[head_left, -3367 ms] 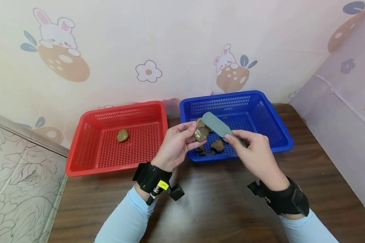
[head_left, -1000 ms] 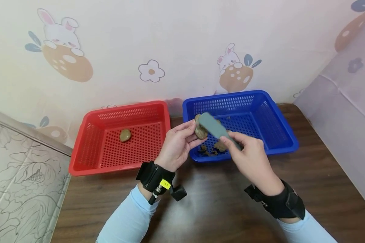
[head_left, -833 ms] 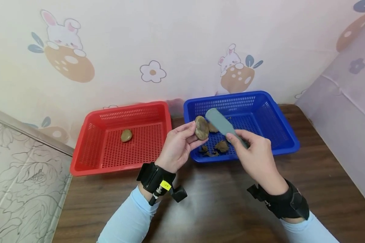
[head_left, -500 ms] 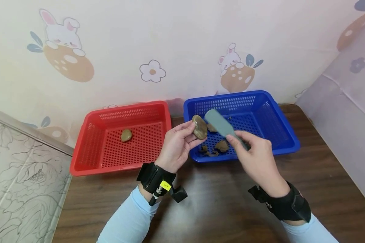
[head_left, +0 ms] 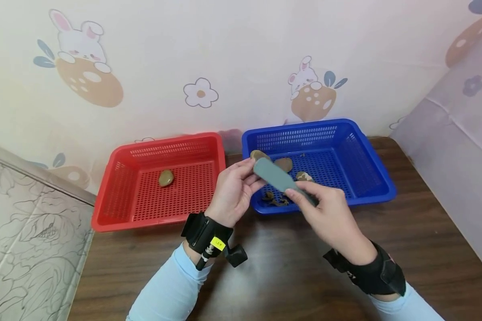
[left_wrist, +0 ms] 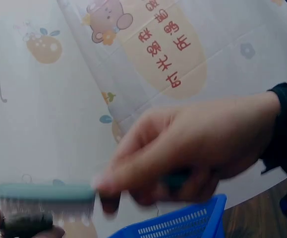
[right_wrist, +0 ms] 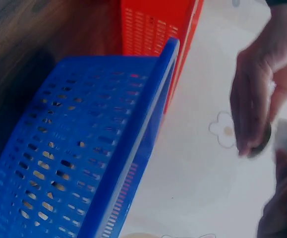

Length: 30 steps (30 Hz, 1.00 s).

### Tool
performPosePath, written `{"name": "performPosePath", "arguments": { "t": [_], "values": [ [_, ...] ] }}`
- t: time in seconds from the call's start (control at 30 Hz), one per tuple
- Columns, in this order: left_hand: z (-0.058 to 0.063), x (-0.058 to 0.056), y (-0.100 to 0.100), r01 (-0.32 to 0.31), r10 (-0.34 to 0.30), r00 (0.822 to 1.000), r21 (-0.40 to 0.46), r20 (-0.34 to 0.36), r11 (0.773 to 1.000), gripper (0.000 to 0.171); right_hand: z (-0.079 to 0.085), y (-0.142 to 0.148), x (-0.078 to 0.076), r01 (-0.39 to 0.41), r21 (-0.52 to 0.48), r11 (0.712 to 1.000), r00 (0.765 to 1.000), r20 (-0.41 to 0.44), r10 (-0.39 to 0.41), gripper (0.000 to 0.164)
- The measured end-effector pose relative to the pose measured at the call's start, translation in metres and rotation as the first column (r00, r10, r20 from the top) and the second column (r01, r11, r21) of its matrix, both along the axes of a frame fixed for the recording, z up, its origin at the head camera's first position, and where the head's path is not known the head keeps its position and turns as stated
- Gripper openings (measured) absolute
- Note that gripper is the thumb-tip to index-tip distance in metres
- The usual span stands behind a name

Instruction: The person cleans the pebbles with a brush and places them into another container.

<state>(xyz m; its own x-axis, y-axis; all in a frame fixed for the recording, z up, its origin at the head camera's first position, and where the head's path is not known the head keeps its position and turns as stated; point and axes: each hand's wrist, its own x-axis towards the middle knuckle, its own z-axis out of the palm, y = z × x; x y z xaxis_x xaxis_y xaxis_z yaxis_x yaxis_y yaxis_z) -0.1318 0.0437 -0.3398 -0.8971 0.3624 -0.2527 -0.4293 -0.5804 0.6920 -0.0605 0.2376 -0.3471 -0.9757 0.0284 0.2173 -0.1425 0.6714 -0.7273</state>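
One smooth stone [head_left: 258,154] is pinched in the left hand [head_left: 234,189]; the right hand [head_left: 329,214] grips a grey-green brush [head_left: 275,175] against it. Beyond the hands lies a blue basket [head_left: 355,158], leftward a red basket [head_left: 184,196].

two baskets [head_left: 189,191] [head_left: 371,178], two hands [head_left: 234,196] [head_left: 330,213], one brush [head_left: 274,174], four visible stones [head_left: 166,178] [head_left: 259,154] [head_left: 284,164] [head_left: 304,176]

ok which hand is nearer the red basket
The left hand, just right of the red basket; the right hand, gripping the brush, is farther right, by the front of the blue basket.
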Motion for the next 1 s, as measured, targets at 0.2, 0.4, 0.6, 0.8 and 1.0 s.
{"name": "performPosePath", "arguments": {
  "t": [0.2,0.4,0.6,0.8,1.0],
  "values": [
    [-0.001,0.000,0.002,-0.010,0.012,0.999,-0.057,0.030,0.998,0.032,0.001,0.000,-0.006,0.112,0.051,0.992,0.993,-0.046,-0.110,0.036],
    [-0.001,0.000,0.002,-0.026,0.030,0.999,-0.113,0.029,0.993,0.029,0.002,-0.001,-0.009,0.024,-0.028,0.999,0.999,0.031,-0.023,0.034],
    [-0.001,0.002,0.001,-0.014,0.015,1.000,-0.086,0.009,0.996,0.029,0.001,0.004,-0.014,0.089,-0.005,0.996,0.996,-0.013,-0.089,0.035],
    [0.002,0.001,-0.003,0.000,-0.001,1.000,-0.079,-0.016,0.997,0.031,0.004,-0.003,-0.015,0.004,-0.053,0.999,1.000,0.009,-0.004,0.032],
    [0.005,0.001,-0.004,0.049,-0.049,0.999,-0.073,-0.001,0.996,0.032,0.004,0.000,-0.017,0.011,-0.087,0.996,1.000,-0.003,-0.011,0.029]
  ]
}}
